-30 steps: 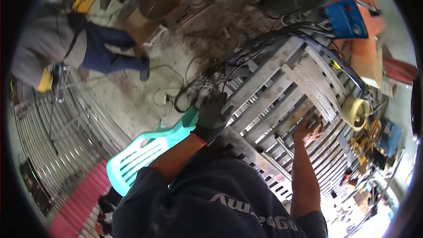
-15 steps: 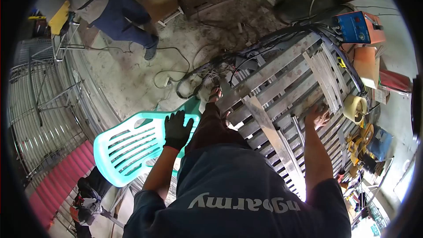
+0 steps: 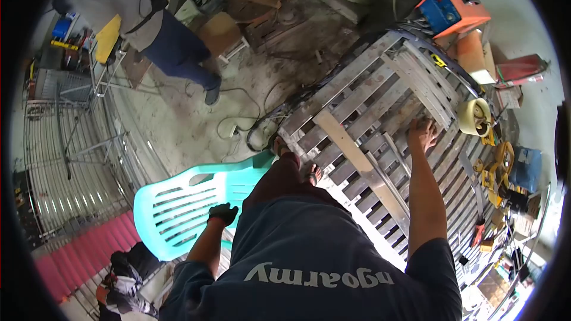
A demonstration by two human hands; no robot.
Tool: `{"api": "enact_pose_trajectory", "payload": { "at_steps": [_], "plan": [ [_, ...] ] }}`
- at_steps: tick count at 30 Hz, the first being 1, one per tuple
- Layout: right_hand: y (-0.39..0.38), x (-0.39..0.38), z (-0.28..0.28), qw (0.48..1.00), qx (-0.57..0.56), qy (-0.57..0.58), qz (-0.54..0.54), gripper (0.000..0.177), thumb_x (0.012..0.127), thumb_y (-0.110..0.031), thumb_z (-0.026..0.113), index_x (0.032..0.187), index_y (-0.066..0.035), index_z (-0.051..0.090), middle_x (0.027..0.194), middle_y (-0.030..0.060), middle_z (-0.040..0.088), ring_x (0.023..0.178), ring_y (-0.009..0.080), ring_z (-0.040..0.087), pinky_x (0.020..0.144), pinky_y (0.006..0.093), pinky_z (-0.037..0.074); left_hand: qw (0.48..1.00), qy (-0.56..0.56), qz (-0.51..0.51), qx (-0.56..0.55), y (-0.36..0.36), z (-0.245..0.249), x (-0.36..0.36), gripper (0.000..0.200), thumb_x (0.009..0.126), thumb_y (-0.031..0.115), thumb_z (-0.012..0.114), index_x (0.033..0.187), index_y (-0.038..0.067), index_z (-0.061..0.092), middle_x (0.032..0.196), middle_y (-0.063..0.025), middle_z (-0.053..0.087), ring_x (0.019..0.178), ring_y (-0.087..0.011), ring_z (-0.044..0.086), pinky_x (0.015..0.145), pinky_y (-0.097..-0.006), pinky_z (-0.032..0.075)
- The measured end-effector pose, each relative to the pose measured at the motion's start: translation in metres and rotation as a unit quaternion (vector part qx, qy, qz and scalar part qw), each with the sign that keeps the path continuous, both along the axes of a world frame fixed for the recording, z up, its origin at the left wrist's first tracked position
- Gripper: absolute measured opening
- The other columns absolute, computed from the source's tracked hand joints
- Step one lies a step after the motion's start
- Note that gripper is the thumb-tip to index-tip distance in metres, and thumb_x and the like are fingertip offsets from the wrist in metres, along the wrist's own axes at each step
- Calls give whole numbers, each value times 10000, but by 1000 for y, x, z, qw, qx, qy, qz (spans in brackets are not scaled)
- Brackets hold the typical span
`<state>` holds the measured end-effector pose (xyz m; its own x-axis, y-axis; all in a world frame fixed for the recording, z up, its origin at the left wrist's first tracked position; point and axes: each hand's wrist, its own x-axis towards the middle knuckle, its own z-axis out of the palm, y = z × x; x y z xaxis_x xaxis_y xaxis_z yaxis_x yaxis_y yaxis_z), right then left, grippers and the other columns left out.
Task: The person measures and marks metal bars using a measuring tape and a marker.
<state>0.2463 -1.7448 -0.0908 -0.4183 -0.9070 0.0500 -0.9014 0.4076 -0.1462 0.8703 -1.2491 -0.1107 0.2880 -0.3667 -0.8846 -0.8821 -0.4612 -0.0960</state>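
My left hand (image 3: 223,214), in a dark glove, is over the seat side of a turquoise plastic chair (image 3: 143,214), with its fingers loosely bent and nothing visible in them. The chair has a slatted back and stands to my left. Ungloved, my right hand (image 3: 422,135) rests with fingers apart on the slatted metal table (image 3: 380,98), close to the end of a stack of flat metal strips (image 3: 416,77). A longer flat bar (image 3: 348,148) lies across the slats nearer my body, beside a thinner bar (image 3: 389,181).
An orange and blue machine (image 3: 453,12) stands at the table's far right corner. A cream round container (image 3: 474,117) and yellow tools (image 3: 504,157) line the right side. Cables (image 3: 256,104) cross the floor. Another person (image 3: 172,41) stands far left, near metal racks (image 3: 71,160).
My gloved left hand has moved down and its spread fingers have drawn together. My right hand has shifted slightly up on the table. The view has tilted and the co-worker appears further in.
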Motion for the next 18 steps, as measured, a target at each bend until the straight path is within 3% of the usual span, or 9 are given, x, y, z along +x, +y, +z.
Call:
{"api": "enact_pose_trajectory", "payload": {
  "at_steps": [1,4,6,9,10,11,14,17,18],
  "plan": [
    [-1,2,11,1000,19,-10,-1,640,1004,-535,704,1532,-205,559,1630,169,515,1574,393,370,1239,679,263,998,21,52,-4,-3,0,11,741,1099,604,402,1530,41,618,1581,-225,616,1482,-397,559,1257,-499,401],
    [-8,17,48,997,75,-20,-5,637,948,-432,806,1521,-258,586,1685,162,457,1562,412,398,1224,691,292,997,10,18,-71,-21,-6,34,698,1098,578,383,1458,45,655,1442,-225,710,1343,-397,667,1170,-516,482],
    [-16,43,66,999,26,-10,32,614,947,-378,806,1497,-200,599,1629,161,498,1545,415,418,1226,670,296,996,12,3,-86,-43,-12,50,700,1103,569,374,1457,32,651,1423,-238,716,1335,-409,669,1162,-521,488],
    [-49,82,73,987,-73,-23,144,606,921,-337,817,1456,-148,603,1586,152,504,1514,383,448,1239,643,292,963,64,-214,-152,-80,-37,78,351,1105,334,443,1167,93,691,1243,-215,775,1108,-424,751,910,-574,591],
    [-63,102,79,980,-84,-23,178,600,922,-309,813,1455,-136,598,1587,150,503,1516,394,442,1249,631,297,948,79,-232,-204,-97,-45,86,238,1086,254,465,1060,102,647,1102,-187,782,960,-431,761,769,-584,591],
    [-79,125,87,973,-94,-23,211,594,923,-281,809,1454,-124,594,1588,147,501,1518,404,436,1259,618,302,937,87,-251,-227,-111,-61,97,233,1081,253,466,1044,103,642,1011,-176,767,911,-433,755,747,-579,584],
    [-138,180,82,944,-113,-98,294,498,926,-217,794,1391,-121,644,1537,158,551,1447,419,505,1240,599,359,941,116,-252,-196,-192,-61,113,240,1062,229,500,1008,118,706,1039,-153,777,985,-409,753,817,-554,587],
    [-193,220,50,916,-77,-149,364,418,953,-234,760,1350,-125,687,1416,149,655,1358,393,590,1207,559,423,904,206,-328,-183,-274,-90,153,209,1041,221,525,1018,119,707,1029,-155,772,989,-405,754,815,-547,590],
    [-205,233,37,910,-28,-64,409,396,967,-266,743,1339,-136,703,1398,134,670,1349,381,600,1185,541,452,890,213,-344,-208,-304,-98,166,175,1020,206,547,1015,124,702,997,-140,762,958,-387,755,794,-540,594]
  ]
}}
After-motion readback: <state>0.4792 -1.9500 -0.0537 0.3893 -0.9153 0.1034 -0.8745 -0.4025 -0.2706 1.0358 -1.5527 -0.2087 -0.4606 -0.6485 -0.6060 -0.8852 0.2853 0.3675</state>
